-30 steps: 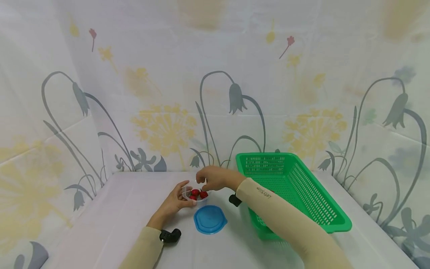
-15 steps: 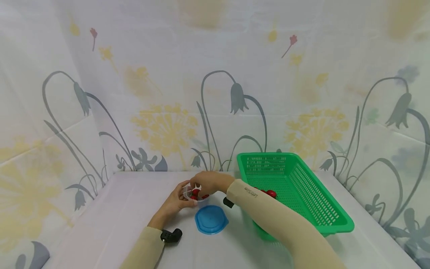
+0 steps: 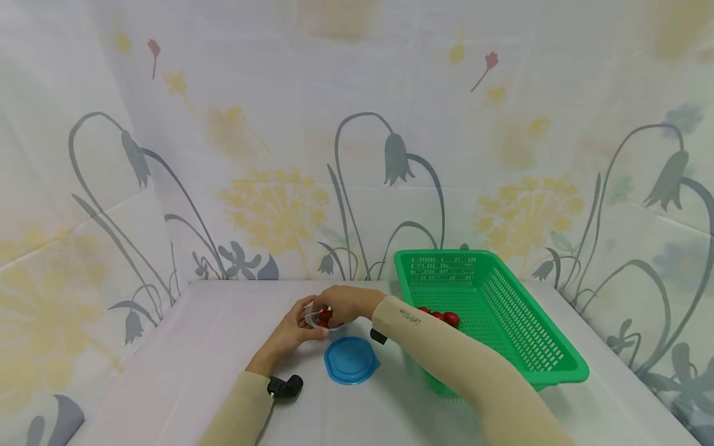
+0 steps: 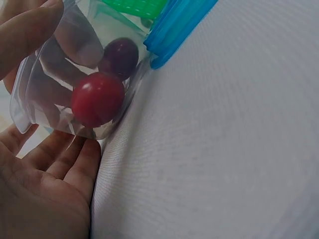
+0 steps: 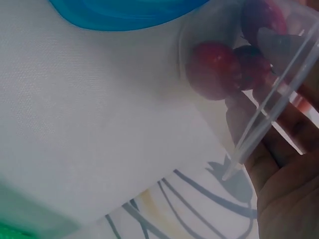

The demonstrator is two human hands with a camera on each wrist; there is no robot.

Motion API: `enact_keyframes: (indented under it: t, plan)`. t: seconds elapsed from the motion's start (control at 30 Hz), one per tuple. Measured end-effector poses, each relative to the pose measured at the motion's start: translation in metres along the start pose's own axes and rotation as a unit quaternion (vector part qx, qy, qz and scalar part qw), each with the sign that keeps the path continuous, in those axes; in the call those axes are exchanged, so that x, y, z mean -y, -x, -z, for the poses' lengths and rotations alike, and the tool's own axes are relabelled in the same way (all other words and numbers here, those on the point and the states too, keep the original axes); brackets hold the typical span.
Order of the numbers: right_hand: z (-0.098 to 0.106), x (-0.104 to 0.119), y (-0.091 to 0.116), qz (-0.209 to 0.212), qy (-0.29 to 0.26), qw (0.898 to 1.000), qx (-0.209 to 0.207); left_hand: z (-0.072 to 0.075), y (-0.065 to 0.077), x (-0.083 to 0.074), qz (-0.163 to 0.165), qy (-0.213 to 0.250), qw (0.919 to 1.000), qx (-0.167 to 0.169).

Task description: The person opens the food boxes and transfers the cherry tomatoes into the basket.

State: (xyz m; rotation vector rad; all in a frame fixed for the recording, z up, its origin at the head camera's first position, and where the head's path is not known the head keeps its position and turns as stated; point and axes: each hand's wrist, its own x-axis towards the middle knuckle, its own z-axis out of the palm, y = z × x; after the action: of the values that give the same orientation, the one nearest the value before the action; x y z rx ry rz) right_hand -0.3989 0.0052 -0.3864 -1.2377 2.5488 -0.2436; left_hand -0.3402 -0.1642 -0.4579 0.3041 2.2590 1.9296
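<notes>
Green basket (image 3: 515, 310): probably light, slightly flexible plastic; lift by the rim. It stands on the right side of the table (image 3: 223, 347).

Left hand (image 3: 292, 332): curved around the clear container, thumb on its near side. Right hand (image 3: 344, 303): bent over the container's mouth, fingers reaching inside; whether they pinch a fruit cannot be told.

Blue lid (image 3: 351, 360): flat on the table, near the container on its near side. Likely light and flexible; hold by the edge.

Clear container (image 4: 50, 102): likely light and thin-walled, easily squeezed or tipped. Hold low on the outer wall, using gentle pressure.

Red fruits (image 4: 98, 99): inside the container; judged smooth, slippery and liable to bruise. Pinch lightly at the widest part.

Visible count: 1 basket, 2 hands, 1 lid, 1 container; at least 3 fruits in the container and 3 in the basket, others possibly hidden.
</notes>
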Motion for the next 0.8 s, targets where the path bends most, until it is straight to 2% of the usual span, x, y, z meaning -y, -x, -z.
enact_keyframes:
  t: [0.17, 0.5, 0.8]
  plan:
    - [-0.0004, 0.0019, -0.0014, 0.013, 0.029, 0.999, 0.004, -0.0007, 0.0019, -0.0032, 0.004, 0.011, 0.9999, 0.007]
    - [-0.0056, 0.0032, -0.0018, -0.014, -0.006, 1.0, 0.016, 0.0009, 0.0018, -0.002, -0.002, 0.012, 0.9998, 0.015]
    - [-0.0067, 0.001, -0.0043, 0.004, -0.003, 1.0, 0.01, 0.0007, 0.0003, -0.0002, -0.005, 0.014, 0.9998, 0.014]
